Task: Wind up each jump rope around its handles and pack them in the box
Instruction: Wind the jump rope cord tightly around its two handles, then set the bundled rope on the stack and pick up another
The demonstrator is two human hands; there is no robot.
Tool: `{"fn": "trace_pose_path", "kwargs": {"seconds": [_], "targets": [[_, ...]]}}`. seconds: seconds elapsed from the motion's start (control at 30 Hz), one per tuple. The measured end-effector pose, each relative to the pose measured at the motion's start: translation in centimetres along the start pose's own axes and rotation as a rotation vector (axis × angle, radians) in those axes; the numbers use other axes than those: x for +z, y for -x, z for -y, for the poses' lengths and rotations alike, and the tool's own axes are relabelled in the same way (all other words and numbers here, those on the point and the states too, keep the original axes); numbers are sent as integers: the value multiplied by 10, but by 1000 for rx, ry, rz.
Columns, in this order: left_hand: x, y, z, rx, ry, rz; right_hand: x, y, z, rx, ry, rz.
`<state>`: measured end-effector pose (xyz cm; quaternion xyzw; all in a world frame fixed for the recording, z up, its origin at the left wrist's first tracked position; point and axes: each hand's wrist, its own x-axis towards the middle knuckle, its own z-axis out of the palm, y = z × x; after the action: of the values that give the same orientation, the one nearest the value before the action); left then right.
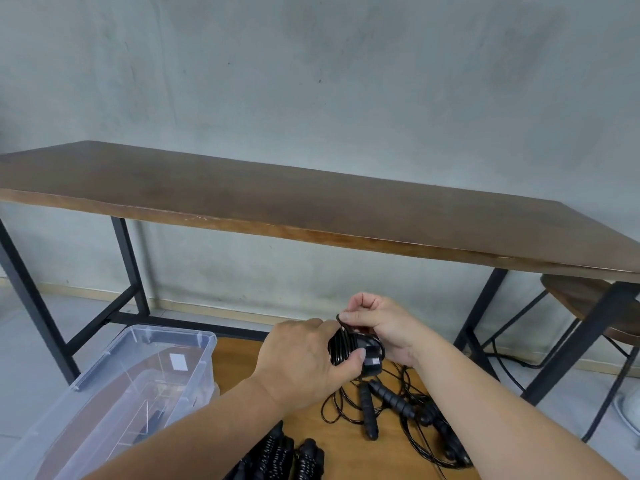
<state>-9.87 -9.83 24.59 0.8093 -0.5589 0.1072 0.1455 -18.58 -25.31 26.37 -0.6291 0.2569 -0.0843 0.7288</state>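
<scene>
The left hand (304, 358) has its grip closed around a wound jump rope (349, 344): fingers curl over the top of the black bundle and the thumb presses its near side, so the coils sit tight around the handles. The right hand (384, 327) meets the same bundle from the other side, with thumb and forefinger pinching a loop of black cord at the upper end and the remaining fingers curled beneath. The bundle is held in the air above a low wooden surface (311, 431), between the two hands.

Below the hands, on that wooden surface, lie loose jump ropes (388, 400), their ribbed black handles angled across each other and thin black cord tangled around them. Nearer the bottom edge sit more dark handles (277, 452) with a speckled pattern; whether they are wound up I cannot tell, since the forearm covers part of them.

To the left stands a clear plastic box (145, 362), open at the top, just beside the wooden surface. What lies inside it is hard to make out through the reflections.

Behind everything runs a long brown counter (311, 202) on black metal legs, set against a grey wall (346, 81). A round wooden stool (588, 306) stands tucked under its right end.
</scene>
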Motion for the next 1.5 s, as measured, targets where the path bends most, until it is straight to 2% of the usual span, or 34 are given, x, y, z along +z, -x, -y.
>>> {"fn": "trace_pose_path", "kwargs": {"seconds": [0.17,0.27,0.37,0.47,0.57,0.7,0.87,1.03,1.23,1.33,1.5], "targets": [[9,-11,-4,-229,125,160,-2,-6,-3,84,63,-118],[14,-19,-3,-350,203,213,0,-8,-5,108,178,-235],[16,-28,0,-479,315,232,2,-6,-11,197,175,-363],[25,-32,7,-603,471,233,8,1,-21,262,51,-297],[37,-32,8,-671,625,237,17,4,-34,207,3,-183],[48,-28,5,-687,761,258,15,-4,-58,99,126,-212],[78,-11,9,-817,897,314,0,-18,-105,185,4,-256],[126,23,7,-788,832,446,2,-21,-169,313,-45,-229],[165,46,11,-865,691,675,10,-34,-243,464,-57,-246],[183,51,16,-924,696,726,15,-41,-262,482,13,-260],[214,62,27,-955,722,777,20,-53,-287,549,-107,-284]]}}
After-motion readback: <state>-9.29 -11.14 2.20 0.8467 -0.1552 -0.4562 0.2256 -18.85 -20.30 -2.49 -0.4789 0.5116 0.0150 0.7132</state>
